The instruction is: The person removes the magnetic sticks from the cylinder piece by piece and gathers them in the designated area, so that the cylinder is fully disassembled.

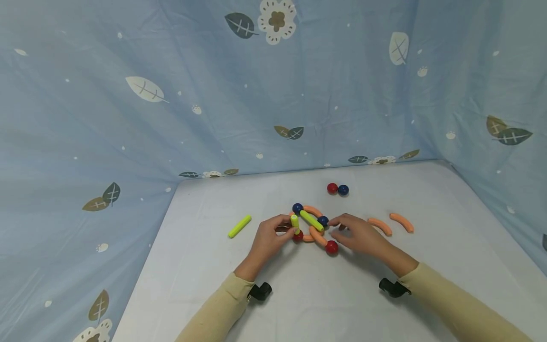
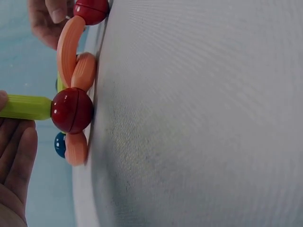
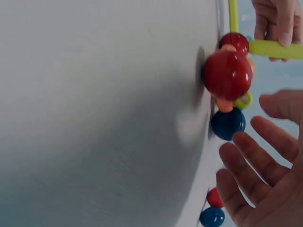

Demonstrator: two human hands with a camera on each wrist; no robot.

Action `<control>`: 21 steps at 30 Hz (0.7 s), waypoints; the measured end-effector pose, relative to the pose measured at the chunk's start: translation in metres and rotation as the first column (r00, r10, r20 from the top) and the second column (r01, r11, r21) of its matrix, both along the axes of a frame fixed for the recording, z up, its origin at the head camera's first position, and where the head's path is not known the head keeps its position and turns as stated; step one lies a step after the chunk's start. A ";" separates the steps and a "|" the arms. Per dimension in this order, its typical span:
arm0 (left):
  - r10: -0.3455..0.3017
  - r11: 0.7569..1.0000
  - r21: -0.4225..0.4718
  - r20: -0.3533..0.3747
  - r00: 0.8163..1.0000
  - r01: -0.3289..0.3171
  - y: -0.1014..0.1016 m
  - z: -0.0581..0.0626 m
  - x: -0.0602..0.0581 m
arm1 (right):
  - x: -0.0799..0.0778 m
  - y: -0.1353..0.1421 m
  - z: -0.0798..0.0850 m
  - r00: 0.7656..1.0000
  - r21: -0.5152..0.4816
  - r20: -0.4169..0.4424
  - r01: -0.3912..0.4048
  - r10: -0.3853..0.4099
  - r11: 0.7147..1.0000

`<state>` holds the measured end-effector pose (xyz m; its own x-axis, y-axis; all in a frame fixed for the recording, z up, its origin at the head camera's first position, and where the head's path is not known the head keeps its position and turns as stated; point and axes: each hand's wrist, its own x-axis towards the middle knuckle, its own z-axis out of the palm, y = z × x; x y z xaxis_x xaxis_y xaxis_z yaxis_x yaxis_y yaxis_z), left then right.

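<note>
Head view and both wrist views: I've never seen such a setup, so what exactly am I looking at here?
No machine here: a person works bare-handed. The head picture comes from a head-worn camera looking forward and down. The others come from a black camera on each wrist; there the white tabletop appears turned on its side. At the middle lie curved orange rods, glossy red balls, glossy dark-blue balls and a straight yellow-green rod. Around them: a loose yellow-green rod to the left, a red ball and a dark-blue ball farther back, and two loose orange rods to the right. The left hand pinches an upright yellow-green rod whose lower end meets a red ball. The right hand hovers beside the group, holding nothing.
</note>
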<state>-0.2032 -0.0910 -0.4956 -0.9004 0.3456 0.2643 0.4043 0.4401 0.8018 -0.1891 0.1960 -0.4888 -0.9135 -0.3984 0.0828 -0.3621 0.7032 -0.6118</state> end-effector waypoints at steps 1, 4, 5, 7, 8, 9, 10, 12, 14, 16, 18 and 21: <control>0.002 1.000 0.000 0.001 1.000 -0.002 0.000 0.000 0.000 | 0.002 0.000 0.000 1.000 -0.009 0.021 -0.020 0.020 1.000; 0.006 1.000 -0.004 0.008 1.000 -0.006 0.000 0.000 0.000 | 0.007 -0.001 -0.002 0.995 -0.011 0.079 -0.067 0.068 0.998; 0.006 1.000 -0.005 0.009 1.000 -0.006 0.000 0.000 0.000 | 0.007 -0.002 -0.003 0.993 -0.006 0.093 -0.078 0.079 0.997; 0.005 1.000 -0.008 0.003 1.000 -0.005 0.000 0.000 0.000 | 0.008 -0.003 -0.004 0.990 0.012 0.111 -0.087 0.085 0.996; 0.006 1.000 -0.011 0.001 1.000 -0.006 0.000 -0.001 -0.001 | 0.009 -0.003 -0.005 0.989 0.020 0.116 -0.090 0.087 0.996; 0.008 1.000 -0.014 -0.002 1.000 -0.008 0.000 -0.001 -0.001 | 0.009 -0.004 -0.005 0.989 0.027 0.119 -0.091 0.088 0.995; 0.010 1.000 -0.016 -0.005 1.000 -0.010 0.000 -0.001 -0.001 | 0.008 -0.004 -0.006 0.989 0.033 0.118 -0.092 0.088 0.995; 0.014 1.000 -0.020 -0.009 1.000 -0.014 0.000 -0.002 -0.002 | 0.008 -0.005 -0.007 0.989 0.048 0.116 -0.094 0.088 0.994; 0.017 1.000 -0.022 -0.009 1.000 -0.017 0.000 -0.003 -0.002 | 0.008 -0.005 -0.009 0.990 0.065 0.109 -0.098 0.091 0.993; 0.017 1.000 -0.022 -0.011 1.000 -0.017 -0.001 -0.003 -0.002 | 0.007 -0.006 -0.010 0.990 0.082 0.101 -0.103 0.095 0.991; 0.017 1.000 -0.026 -0.011 1.000 -0.018 -0.001 -0.004 -0.003 | 0.007 -0.006 -0.011 0.991 0.092 0.096 -0.103 0.094 0.990; 0.020 0.999 -0.031 -0.007 1.000 -0.020 0.000 -0.004 -0.003 | 0.008 -0.007 -0.011 0.991 0.087 0.095 -0.100 0.092 0.991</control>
